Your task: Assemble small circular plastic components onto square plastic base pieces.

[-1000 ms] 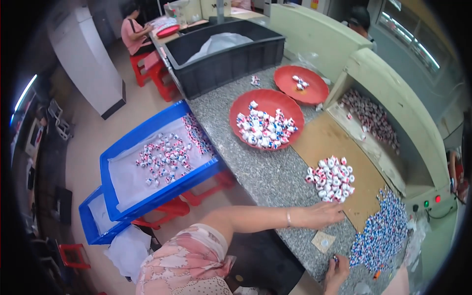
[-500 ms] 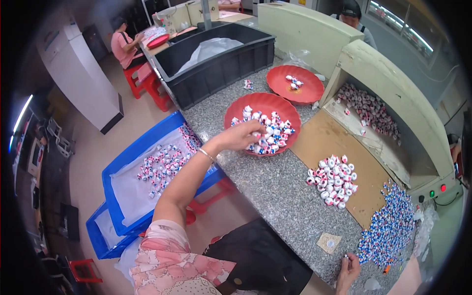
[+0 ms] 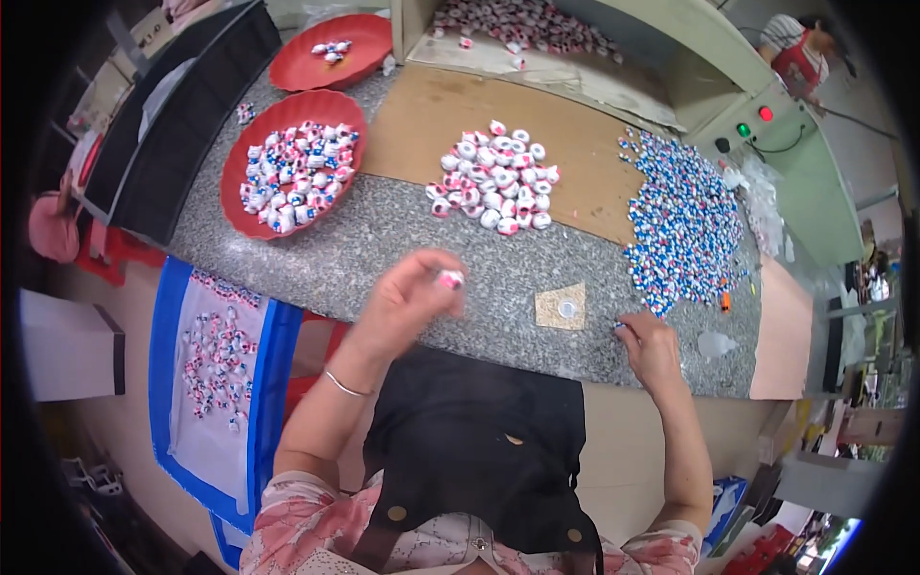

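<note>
The left hand hangs over the near side of the desk, thumb and forefinger curled into a loop and closed on a white-and-pink piece; blur hides the exact contact. The right hand sits low at the near edge of the blue heap, thumb and fingers nearly together on what seems to be a small blue piece.

The held pieces look smooth and rounded, so a light pinch on the sides probably serves better than a hard squeeze, which could make them spin out. Turning the white-and-pink piece until its face shows would help the grip. A low right wrist is sensible, since anything dropped would land on the desk.

Each hand appears to have one piece. One beige square pad lies between the hands, with one round clear disc on it. There are two red dishes: the near one is well filled, the far one bears only a few pieces. The white-and-pink pile holds several dozen, overlapping too much for an exact count; the blue heap is beyond counting. One orange object lies at its edge.
</note>
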Motion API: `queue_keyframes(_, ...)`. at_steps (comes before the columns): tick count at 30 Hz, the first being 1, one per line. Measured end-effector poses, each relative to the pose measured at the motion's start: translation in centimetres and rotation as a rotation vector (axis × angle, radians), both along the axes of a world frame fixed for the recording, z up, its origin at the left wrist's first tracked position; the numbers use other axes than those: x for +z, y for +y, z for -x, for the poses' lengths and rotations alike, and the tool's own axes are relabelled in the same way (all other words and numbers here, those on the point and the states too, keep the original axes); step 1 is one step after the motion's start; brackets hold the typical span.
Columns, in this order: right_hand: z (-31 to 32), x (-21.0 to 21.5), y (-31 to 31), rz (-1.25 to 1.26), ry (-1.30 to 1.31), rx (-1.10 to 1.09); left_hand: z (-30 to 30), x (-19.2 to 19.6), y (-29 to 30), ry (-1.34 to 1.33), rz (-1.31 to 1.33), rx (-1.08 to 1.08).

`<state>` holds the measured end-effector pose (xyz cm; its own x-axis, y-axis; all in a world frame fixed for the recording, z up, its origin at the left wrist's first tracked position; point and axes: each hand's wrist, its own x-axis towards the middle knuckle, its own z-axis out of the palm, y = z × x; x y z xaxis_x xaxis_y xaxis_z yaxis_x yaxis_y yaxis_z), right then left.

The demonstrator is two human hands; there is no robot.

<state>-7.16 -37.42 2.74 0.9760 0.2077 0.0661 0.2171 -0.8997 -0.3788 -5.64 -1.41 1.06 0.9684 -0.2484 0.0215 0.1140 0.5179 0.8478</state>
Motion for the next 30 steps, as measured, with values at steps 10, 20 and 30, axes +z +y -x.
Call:
queue_keyframes(10,-1.0,1.5,5.3,-0.128,-0.129,0.267,3.0,-2.7,-4.8,0.137,0.055,-0.254)
queue_keyframes(20,-3.0,1.1,6.5,0.166,-0.107,0.435,1.4,-1.3,-4.4,0.100,0.103,-0.193)
queue_keyframes(30,-2.8,0.5,6.1,0.061,-0.094,0.401,0.1,-2.7,-7.4,0.095,-0.142,-0.212)
